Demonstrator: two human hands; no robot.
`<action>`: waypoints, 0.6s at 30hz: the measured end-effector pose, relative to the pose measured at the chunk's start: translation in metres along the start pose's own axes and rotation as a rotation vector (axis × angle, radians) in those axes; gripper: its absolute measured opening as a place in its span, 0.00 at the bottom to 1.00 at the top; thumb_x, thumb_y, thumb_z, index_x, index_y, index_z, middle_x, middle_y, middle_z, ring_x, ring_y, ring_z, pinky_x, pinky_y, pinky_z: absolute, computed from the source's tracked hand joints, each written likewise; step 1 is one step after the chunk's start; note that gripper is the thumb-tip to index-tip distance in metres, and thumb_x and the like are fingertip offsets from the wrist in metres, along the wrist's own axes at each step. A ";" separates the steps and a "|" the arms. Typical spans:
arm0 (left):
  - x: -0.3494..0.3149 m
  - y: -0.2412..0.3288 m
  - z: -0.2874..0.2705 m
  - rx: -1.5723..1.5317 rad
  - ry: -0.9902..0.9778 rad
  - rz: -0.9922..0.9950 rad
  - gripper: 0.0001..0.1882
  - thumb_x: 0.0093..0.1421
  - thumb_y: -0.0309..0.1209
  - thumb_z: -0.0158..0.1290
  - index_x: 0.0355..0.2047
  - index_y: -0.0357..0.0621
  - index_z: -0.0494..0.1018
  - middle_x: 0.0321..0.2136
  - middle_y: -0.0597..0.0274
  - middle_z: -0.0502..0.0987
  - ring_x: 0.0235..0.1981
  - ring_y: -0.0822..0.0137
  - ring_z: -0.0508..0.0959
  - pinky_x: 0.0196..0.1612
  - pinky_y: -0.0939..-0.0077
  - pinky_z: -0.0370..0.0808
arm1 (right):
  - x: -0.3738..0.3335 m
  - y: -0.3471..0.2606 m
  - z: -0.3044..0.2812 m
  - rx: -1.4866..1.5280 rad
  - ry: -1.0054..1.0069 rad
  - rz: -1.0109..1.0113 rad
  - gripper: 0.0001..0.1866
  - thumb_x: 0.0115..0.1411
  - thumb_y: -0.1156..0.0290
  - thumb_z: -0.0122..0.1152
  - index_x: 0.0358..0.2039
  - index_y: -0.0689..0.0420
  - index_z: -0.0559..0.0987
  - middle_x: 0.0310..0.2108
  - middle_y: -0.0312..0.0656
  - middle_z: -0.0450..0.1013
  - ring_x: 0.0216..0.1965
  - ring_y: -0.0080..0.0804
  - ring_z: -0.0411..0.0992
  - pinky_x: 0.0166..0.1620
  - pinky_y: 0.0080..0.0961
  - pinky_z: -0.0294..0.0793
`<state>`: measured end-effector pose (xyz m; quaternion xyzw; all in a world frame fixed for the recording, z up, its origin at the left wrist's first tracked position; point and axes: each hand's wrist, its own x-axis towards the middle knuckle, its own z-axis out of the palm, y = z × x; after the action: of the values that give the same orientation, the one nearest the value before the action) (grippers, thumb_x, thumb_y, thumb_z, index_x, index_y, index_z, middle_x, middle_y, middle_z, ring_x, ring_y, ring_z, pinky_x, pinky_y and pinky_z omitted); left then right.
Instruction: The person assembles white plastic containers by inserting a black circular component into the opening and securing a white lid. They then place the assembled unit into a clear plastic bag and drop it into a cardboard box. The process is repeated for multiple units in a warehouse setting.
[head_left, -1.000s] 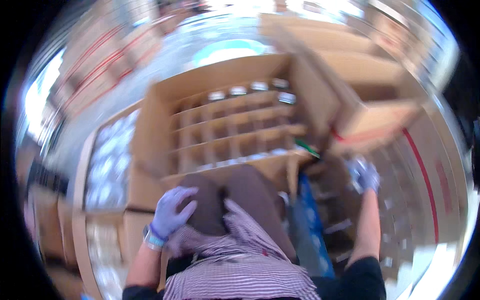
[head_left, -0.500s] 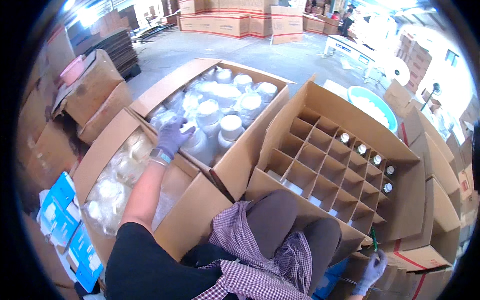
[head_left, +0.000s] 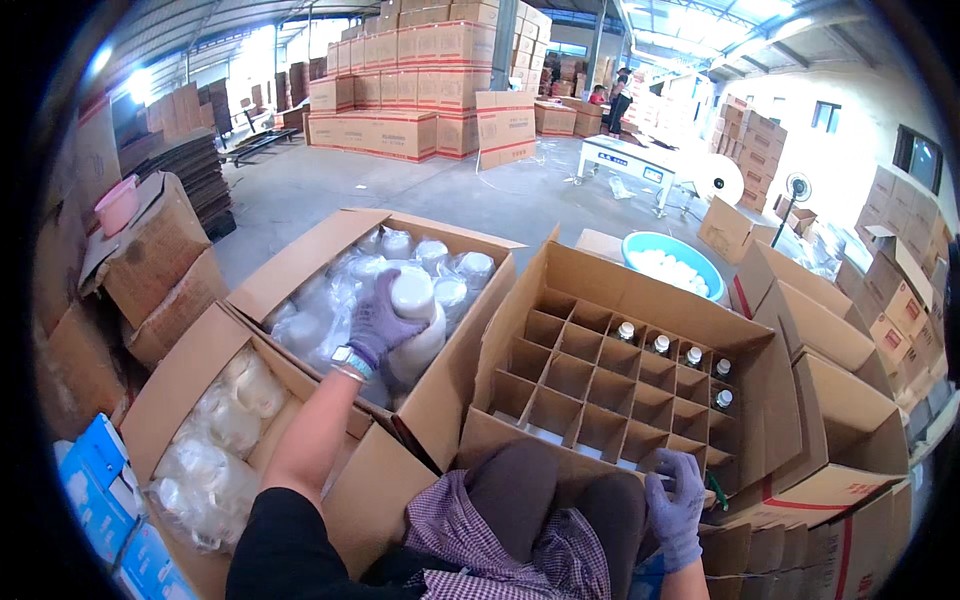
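Observation:
My left hand (head_left: pixel 377 318), in a purple knit glove, is wrapped round a white bottle (head_left: pixel 418 350) with a wide white cap, tilted in an open carton (head_left: pixel 440 392). Around it lie several more white bottles (head_left: pixel 430 252) under clear plastic film. My right hand (head_left: pixel 677 500), gloved alike, hovers over the near edge of a divided carton (head_left: pixel 640 290), fingers loosely bent and apart, with nothing visible in them. Beside it a thin green object (head_left: pixel 717 491) stands at that carton's near right corner. Several clear bottles with silvery-white caps (head_left: pixel 661 345) stand in the right-hand cells.
A lower carton (head_left: pixel 160 430) with plastic-wrapped bottles (head_left: pixel 215 455) sits at left. Behind the divided carton is a blue basin (head_left: pixel 700 262) of white pieces. Open cartons (head_left: pixel 850 440) crowd the right side. Farther off are a white machine (head_left: pixel 628 160), a fan (head_left: pixel 797 187) and stacked boxes (head_left: pixel 400 70).
My left hand has closed round a white bottle and tilted it. My right hand has left the green object and moved left to the divided carton's edge. The view has tipped upward.

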<state>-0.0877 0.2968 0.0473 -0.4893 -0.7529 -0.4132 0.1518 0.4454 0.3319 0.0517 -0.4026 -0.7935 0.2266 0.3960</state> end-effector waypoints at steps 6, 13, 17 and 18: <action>-0.040 0.218 -0.138 0.169 -0.049 0.610 0.48 0.39 0.46 0.73 0.61 0.44 0.69 0.51 0.52 0.77 0.52 0.50 0.77 0.60 0.53 0.70 | 0.005 -0.111 0.020 0.690 -0.057 0.137 0.53 0.43 0.68 0.79 0.67 0.59 0.59 0.57 0.51 0.68 0.50 0.41 0.75 0.51 0.33 0.78; -0.137 0.248 -0.099 -0.418 -0.643 0.837 0.48 0.47 0.48 0.69 0.66 0.43 0.64 0.62 0.46 0.66 0.65 0.48 0.67 0.66 0.46 0.63 | -0.040 -0.065 0.006 0.266 -0.111 0.015 0.46 0.41 0.63 0.80 0.58 0.63 0.66 0.47 0.51 0.74 0.46 0.41 0.77 0.50 0.36 0.78; -0.186 0.174 -0.056 -0.423 -0.699 0.277 0.57 0.43 0.56 0.73 0.66 0.39 0.61 0.62 0.44 0.66 0.64 0.48 0.67 0.67 0.56 0.63 | -0.120 0.024 -0.002 0.970 0.128 0.631 0.34 0.56 0.61 0.66 0.59 0.63 0.66 0.50 0.50 0.74 0.48 0.41 0.76 0.50 0.35 0.78; -0.201 0.165 -0.038 -0.586 -0.763 0.240 0.58 0.44 0.57 0.72 0.67 0.38 0.60 0.62 0.46 0.66 0.64 0.50 0.67 0.67 0.57 0.63 | -0.135 0.032 -0.005 0.958 0.063 0.695 0.32 0.60 0.58 0.62 0.60 0.63 0.66 0.50 0.50 0.73 0.49 0.39 0.76 0.51 0.33 0.78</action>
<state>0.1437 0.1744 0.0214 -0.7109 -0.5454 -0.3786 -0.2319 0.5132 0.2404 -0.0272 -0.4220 -0.4122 0.6639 0.4596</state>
